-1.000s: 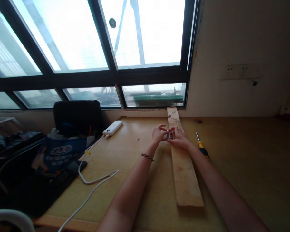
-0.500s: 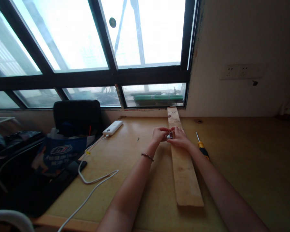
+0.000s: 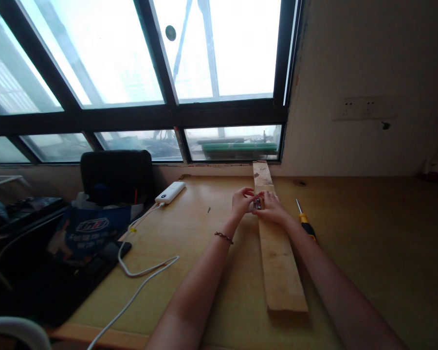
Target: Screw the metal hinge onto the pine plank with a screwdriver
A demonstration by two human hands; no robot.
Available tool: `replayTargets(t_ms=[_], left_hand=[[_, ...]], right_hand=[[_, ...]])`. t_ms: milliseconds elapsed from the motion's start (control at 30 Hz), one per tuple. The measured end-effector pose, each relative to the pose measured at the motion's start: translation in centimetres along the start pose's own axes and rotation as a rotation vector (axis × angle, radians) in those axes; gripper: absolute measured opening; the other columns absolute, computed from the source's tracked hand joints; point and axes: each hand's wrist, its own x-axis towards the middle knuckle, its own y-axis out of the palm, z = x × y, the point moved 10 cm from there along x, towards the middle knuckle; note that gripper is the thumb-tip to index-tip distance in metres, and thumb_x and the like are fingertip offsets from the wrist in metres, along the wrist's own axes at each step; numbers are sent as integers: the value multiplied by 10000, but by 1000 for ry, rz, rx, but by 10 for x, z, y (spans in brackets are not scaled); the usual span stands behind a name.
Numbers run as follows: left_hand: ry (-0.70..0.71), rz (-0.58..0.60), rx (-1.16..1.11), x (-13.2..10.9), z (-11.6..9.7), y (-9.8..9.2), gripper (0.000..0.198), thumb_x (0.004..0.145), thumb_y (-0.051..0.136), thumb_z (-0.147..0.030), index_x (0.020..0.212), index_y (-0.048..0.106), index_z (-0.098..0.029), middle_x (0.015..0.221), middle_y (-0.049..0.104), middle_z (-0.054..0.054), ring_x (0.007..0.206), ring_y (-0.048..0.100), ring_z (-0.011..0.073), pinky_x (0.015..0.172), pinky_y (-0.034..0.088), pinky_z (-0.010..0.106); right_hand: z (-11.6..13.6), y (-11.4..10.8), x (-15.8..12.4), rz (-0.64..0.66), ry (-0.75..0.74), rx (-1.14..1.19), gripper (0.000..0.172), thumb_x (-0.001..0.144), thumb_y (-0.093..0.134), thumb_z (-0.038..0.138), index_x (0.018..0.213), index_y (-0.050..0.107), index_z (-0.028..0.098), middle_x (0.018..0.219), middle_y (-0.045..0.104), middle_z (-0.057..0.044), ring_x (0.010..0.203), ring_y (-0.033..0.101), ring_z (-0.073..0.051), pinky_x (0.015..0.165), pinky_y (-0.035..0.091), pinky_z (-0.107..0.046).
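Both my left hand (image 3: 243, 200) and my right hand (image 3: 272, 207), fingers curled nearly closed, pinch a small metal fitting (image 3: 257, 203) at the left edge of a wooden board (image 3: 282, 272), right of centre in the head view. I judge the fitting light, stiff, perhaps slick, best gripped by its edges.

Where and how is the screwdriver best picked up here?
Probably by its thick black-and-yellow handle, right hand coming down from above on the near side: the screwdriver lies flat right of the board, handle toward the person, thin shaft pointing away.
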Motion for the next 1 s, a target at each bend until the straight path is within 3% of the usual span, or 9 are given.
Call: replayTargets(t_ms=[133,300,600,833,1000], left_hand=[[49,43,49,-1,-2,5,263,634,668,-250,880,661,-158,777,682,49,652,607,120,609,453,214],[-6,81,132,-1,11,11,171,685,606,-268,804,701,-189,762,689,48,673,618,138,621,458,229],[-63,5,-187,1,8,3,219,605,674,-276,771,688,-135,741,685,66,627,604,133,579,465,226],[-110,54,-107,2,28,14,149,595,660,-231,717,685,-150,672,667,44,589,594,127,549,452,223],[-85,24,-236,0,14,13,173,608,636,-215,762,666,-144,690,663,42,556,572,102,513,431,196]], right_hand=[[1,-1,0,-2,-2,-1,638,578,666,469,1091,412,187,1072,535,-83,1023,460,-249,877,335,-373],[1,-1,0,-13,-8,-12,626,575,666,471,1073,416,187,1064,536,-80,1006,465,-247,867,340,-373],[1,-1,0,-14,-10,-10,651,572,670,479,1093,412,188,1083,522,-90,1023,458,-253,877,339,-376],[3,-3,-2,-20,-15,-13,621,582,660,469,1070,406,183,1071,528,-86,1005,465,-246,873,337,-375],[2,-2,-1,-7,0,-16,627,577,666,463,1077,407,187,1081,522,-88,1023,458,-253,875,328,-380]])
